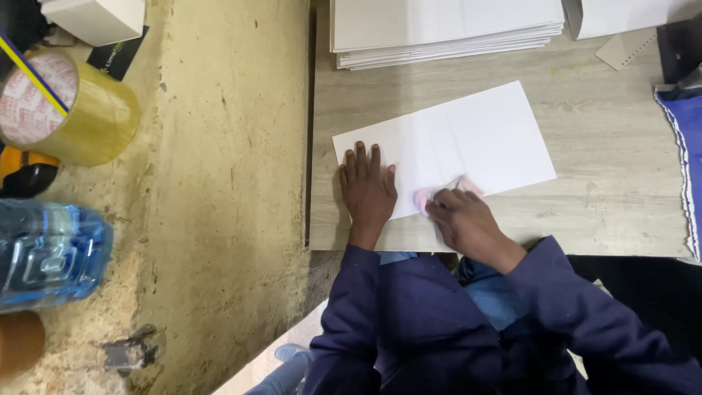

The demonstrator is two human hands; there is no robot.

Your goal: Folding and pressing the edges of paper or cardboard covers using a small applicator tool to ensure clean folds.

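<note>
Left hand (368,192) lies flat, fingers spread, pinning a creased white card sheet (468,143). Right hand (459,218) pinches a small pink cloth (423,199) against it. Far left of the hands: blue plastic water bottle (47,252), contents unclear.

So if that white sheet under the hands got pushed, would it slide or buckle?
The white creased sheet looks thin and flat, so probably light and likely to slide on the smooth wooden table. Its fold lines suggest it would bend there when lifted. With the left hand flat on it, it probably stays put.
</note>
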